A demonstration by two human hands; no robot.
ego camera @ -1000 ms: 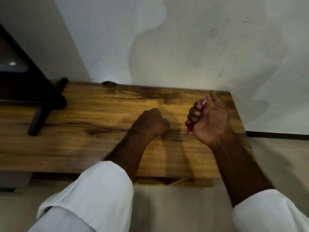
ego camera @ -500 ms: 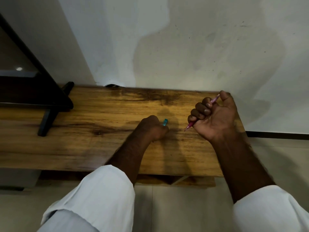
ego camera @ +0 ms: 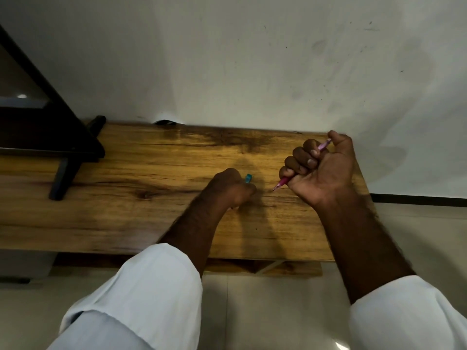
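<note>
At far left a dark stand [ego camera: 63,157] sits on the wooden worktop [ego camera: 141,193], well apart from both hands. Near the middle, the left hand [ego camera: 228,189] rests on the worktop with its fingers [ego camera: 249,190] curled tight round a small teal piece [ego camera: 248,178]. Only the teal tip shows above the knuckles, so what the piece is cannot be told. With so little of it exposed, a slack grip could let it drop and roll on the smooth wood.

To the right, the right hand [ego camera: 319,168] grips a pink pen [ego camera: 283,182] in a full fist. The pen's tip points down and left, just above the worktop and near the left hand. That fist hold gives poor control of the tip, which could jab the left knuckles or scratch the wood. This hand also sits close to the worktop's right edge, and a dropped pen could go over onto the floor [ego camera: 278,311].
</note>
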